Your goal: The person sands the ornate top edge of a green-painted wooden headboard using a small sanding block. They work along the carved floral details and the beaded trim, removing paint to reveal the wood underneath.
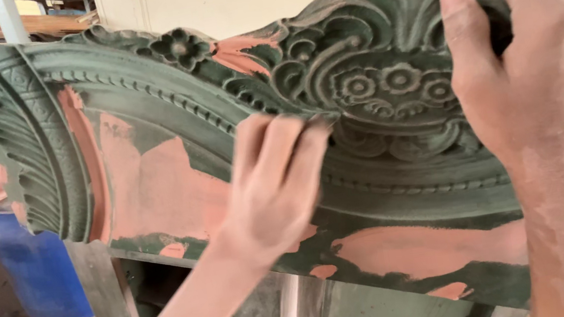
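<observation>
Carved green panel [170, 145], pink patches showing, upright just ahead above a blue barrel [37, 270]. Left hand [274, 181] pressed flat, fingers together, on the carving; right hand [541, 63] clamped around the top crest.

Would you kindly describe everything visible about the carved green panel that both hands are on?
The carved panel stands upright as an arched crest, with rosettes, scrolls, beading and a leaf-like end. Its dull green coat is worn away in patches to salmon pink. The left hand presses fingers against the carving's lower edge; the right hand grips the top right.
</observation>
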